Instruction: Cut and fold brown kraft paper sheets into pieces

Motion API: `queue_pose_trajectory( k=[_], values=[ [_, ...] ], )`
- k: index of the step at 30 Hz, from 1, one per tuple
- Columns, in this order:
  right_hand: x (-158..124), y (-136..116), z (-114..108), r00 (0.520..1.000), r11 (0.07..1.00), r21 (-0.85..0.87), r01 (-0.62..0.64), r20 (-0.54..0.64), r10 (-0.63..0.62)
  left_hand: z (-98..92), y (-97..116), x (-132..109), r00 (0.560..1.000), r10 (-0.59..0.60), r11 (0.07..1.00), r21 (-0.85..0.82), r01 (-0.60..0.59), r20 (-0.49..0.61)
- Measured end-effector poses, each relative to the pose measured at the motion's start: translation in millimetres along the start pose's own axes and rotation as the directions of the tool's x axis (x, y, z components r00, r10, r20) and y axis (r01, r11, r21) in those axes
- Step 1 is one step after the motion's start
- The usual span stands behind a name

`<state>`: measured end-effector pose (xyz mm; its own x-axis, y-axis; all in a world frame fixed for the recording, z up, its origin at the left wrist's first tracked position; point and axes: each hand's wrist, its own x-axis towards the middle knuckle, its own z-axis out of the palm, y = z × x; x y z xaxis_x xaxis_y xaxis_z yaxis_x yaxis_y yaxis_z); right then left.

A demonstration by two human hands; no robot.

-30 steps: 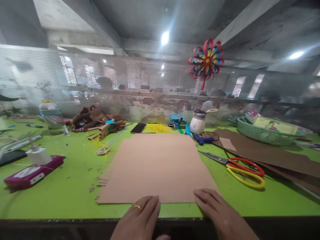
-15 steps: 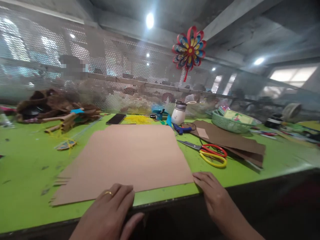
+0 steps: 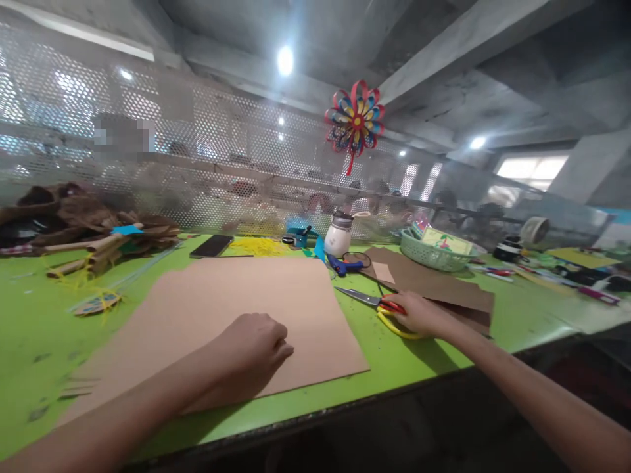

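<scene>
**My two hands at a green craft table: one on cardboard, one on scissors**

My left hand (image 3: 254,338) rests on a large sheet of tan cardboard (image 3: 236,289). Its fingers are curled in together in a loose fist, knuckles down on the sheet, with nothing held inside that I can see. The cardboard lies flat on the green table (image 3: 44,328), right in front of me, and its near edge runs close to the table's edge.

My right hand (image 3: 419,315) reaches out to the right of the cardboard. Its fingers are closed over the red and yellow handles of a pair of scissors (image 3: 367,300). The scissors lie on the table just beside the cardboard's right edge, with the blades pointing away to the left and a yellow loop showing under my palm.

Just beyond the scissors lie darker brown sheets (image 3: 438,286). Behind them stands a green basket (image 3: 424,253). A small white jar (image 3: 338,240) and a blue tool (image 3: 345,265) sit near the cardboard's far right corner. A dark phone (image 3: 211,246) lies by its far left corner. A heap of brown scraps (image 3: 73,213) is at the far left. A red, blue and yellow paper flower (image 3: 355,121) hangs on the perforated screen (image 3: 197,164) behind the table.
</scene>
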<state>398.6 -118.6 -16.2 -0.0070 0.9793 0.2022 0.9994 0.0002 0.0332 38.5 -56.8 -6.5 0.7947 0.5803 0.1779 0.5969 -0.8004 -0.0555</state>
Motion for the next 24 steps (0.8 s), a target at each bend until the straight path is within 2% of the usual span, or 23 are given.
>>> queue_pose_trajectory(
  k=[5, 8, 10, 14, 20, 24],
  values=[
    [4, -1, -2, 0.997, 1.0, -0.019, 0.005, 0.08, -0.003, 1.7, -17, 24, 0.993, 0.114, 0.982, -0.154, -0.112, 0.007],
    [8, 2, 5, 0.992, 0.998, -0.036, -0.049, 0.115, 0.052, 9.3, -20, 33, 0.996, 0.072, 0.978, -0.2, -0.062, 0.043],
    [11, 6, 12, 0.986, 0.994, -0.044, -0.095, 0.132, 0.1, 16.6, -21, 34, 0.999, 0.018, 0.975, -0.22, -0.011, 0.028],
    [16, 8, 17, 0.981, 0.986, -0.048, -0.157, 0.106, 0.161, 26.8, -24, 35, 0.999, -0.03, 0.969, -0.246, 0.027, -0.01],
    [11, 12, 3, 0.98, 0.981, -0.013, -0.192, 0.047, 0.192, 28.7, -27, 38, 1.0, -0.028, 0.967, -0.253, 0.028, 0.003],
    [8, 16, 4, 0.975, 0.974, 0.022, -0.223, 0.022, 0.223, 32.3, -24, 40, 0.998, -0.019, 0.977, -0.213, 0.007, -0.054]
  ],
)
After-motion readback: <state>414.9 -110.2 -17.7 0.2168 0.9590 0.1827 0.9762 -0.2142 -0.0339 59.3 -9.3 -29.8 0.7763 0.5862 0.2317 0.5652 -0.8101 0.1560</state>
